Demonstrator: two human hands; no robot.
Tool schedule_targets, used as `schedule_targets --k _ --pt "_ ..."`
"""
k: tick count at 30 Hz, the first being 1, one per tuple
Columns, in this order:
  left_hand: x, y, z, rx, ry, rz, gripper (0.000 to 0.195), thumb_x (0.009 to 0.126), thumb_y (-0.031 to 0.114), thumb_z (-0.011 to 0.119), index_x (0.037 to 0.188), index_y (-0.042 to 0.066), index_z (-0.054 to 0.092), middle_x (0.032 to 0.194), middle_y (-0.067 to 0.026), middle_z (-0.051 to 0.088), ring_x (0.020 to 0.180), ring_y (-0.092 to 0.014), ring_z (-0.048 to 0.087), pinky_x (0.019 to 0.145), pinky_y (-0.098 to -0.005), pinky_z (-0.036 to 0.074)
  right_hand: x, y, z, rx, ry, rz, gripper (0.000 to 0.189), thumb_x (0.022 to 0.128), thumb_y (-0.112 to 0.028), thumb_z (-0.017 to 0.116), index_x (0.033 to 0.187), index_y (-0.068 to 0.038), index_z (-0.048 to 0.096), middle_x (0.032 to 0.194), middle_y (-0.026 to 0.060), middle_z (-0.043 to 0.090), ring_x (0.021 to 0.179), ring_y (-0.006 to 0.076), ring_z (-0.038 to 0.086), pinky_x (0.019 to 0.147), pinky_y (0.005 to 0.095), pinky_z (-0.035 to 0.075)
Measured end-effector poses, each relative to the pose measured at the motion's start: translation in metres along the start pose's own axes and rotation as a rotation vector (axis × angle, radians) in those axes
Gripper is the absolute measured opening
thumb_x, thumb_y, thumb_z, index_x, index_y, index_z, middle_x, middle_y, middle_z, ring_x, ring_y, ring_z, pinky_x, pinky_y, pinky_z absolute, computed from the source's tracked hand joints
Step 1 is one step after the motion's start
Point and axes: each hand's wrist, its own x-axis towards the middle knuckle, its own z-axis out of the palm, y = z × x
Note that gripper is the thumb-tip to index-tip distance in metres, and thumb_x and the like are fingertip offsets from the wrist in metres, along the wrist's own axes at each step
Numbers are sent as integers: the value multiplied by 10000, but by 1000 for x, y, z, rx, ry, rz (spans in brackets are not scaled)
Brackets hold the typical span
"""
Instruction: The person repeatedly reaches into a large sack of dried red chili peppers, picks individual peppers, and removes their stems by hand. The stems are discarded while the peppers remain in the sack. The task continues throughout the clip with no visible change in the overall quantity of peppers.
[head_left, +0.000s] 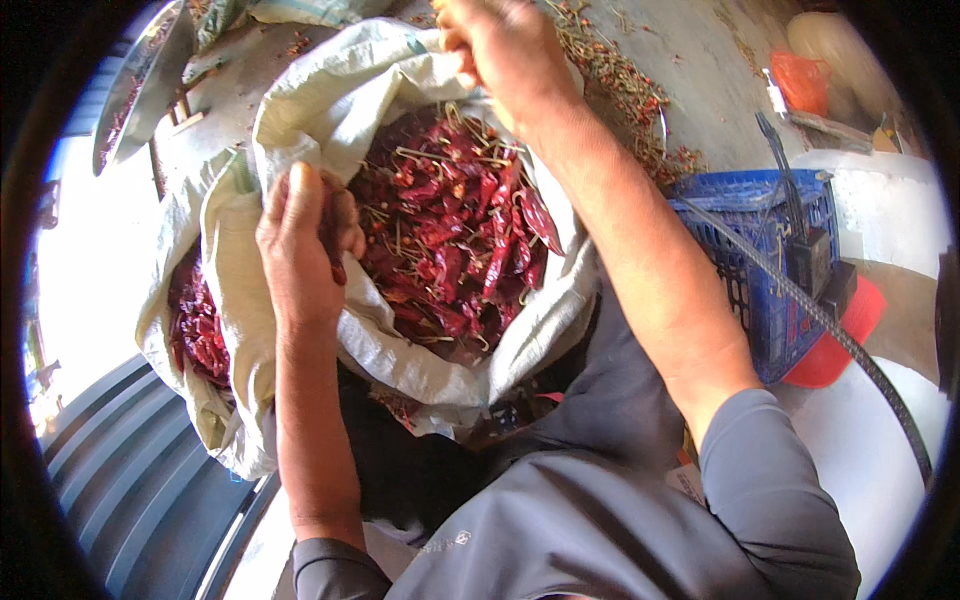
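Observation:
A white woven sack (420, 382) with its rim rolled down stands before me, holding many dried red chili peppers (450, 225) with pale stems. At its left rim, my left hand (304, 225) is closed around dark red dried chili peppers (330, 225). Over the sack's far right rim is my right hand (502, 52), blurred, its fingers curled; something yellowish shows at its fingertips, too unclear to name. A second woven sack (240, 262), left of the first, holds more red dried chilies (199, 322).
Loose stems and chili bits (622, 82) lie on the concrete floor beyond the sack. At right stands a blue plastic crate (750, 195) with a black cable (825, 322) passing over it. A metal pan (150, 82) is at upper left, corrugated metal (150, 480) at lower left.

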Motion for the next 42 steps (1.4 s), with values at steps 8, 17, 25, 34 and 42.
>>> schedule_targets --k 8,17,25,34,42 --pt "10 7 -14 244 22 -57 103 970 122 637 1003 25 653 775 -4 602 609 -63 515 517 -218 406 -71 138 -4 -1375 -883 -40 203 896 -127 595 1075 -36 617 932 181 724 880 377 717 737 508 565" --pt "3 7 -33 492 -39 -66 136 933 128 695 969 0 665 771 9 622 701 -65 528 645 -249 458 -76 100 0 -912 -717 -398 149 893 -188 682 879 -44 647 791 178 689 771 377 698 659 458 552" --pt "1 -2 -37 608 -45 -30 271 882 190 737 1037 -28 694 805 -67 689 727 -111 612 694 -277 514 -90 64 14 -279 -407 73 241 845 -119 788 937 -4 597 828 73 678 760 152 646 723 314 534" --pt "0 -9 -27 525 -114 42 288 907 152 717 1135 -11 654 873 -83 701 799 -110 627 741 -292 525 -94 36 18 -388 -532 -199 202 911 -153 708 990 -6 595 879 122 690 821 244 702 762 359 555" --pt "-6 -11 -19 691 -226 68 169 902 117 694 995 -12 639 744 -134 633 681 -138 569 656 -343 496 -75 21 7 -855 -592 -697 348 928 -346 679 789 -54 552 722 96 602 643 322 647 574 440 518"
